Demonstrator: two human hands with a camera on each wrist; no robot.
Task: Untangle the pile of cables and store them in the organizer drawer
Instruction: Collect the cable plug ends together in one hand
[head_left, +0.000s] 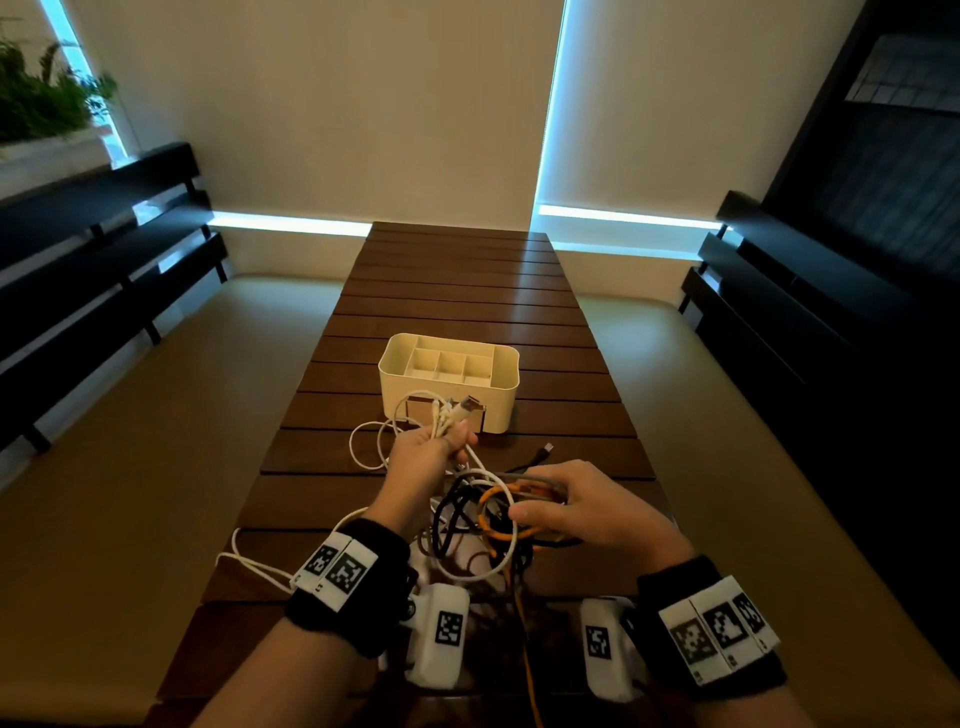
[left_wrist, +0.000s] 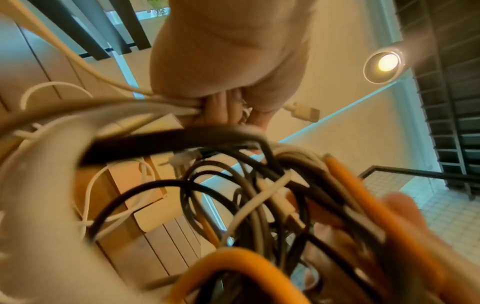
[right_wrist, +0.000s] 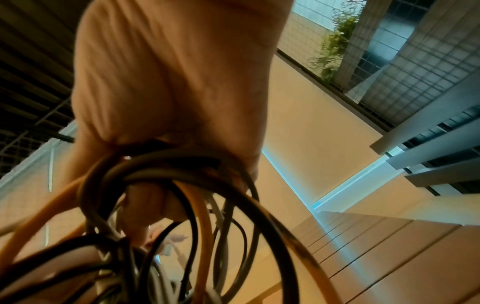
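A cream organizer (head_left: 498, 410) with divided compartments stands mid-table, a small drawer front facing me. My left hand (head_left: 431, 452) is lifted just before it and grips a bunch of white cables (head_left: 447, 415), whose plug ends stick up past the fingers. In the left wrist view the same hand (left_wrist: 228, 86) clenches those white cables (left_wrist: 166, 102). My right hand (head_left: 582, 506) grips the tangle of orange, black and grey cables (head_left: 493, 519) over the table. In the right wrist view its fingers (right_wrist: 155, 207) curl round the tangle's grey and orange loops (right_wrist: 161, 170).
The dark slatted wooden table (head_left: 457, 291) runs away from me between two beige benches. A black cable end (head_left: 543, 452) lies on the table right of the organizer. White loops (head_left: 363, 447) trail left of my left hand and off the near left edge.
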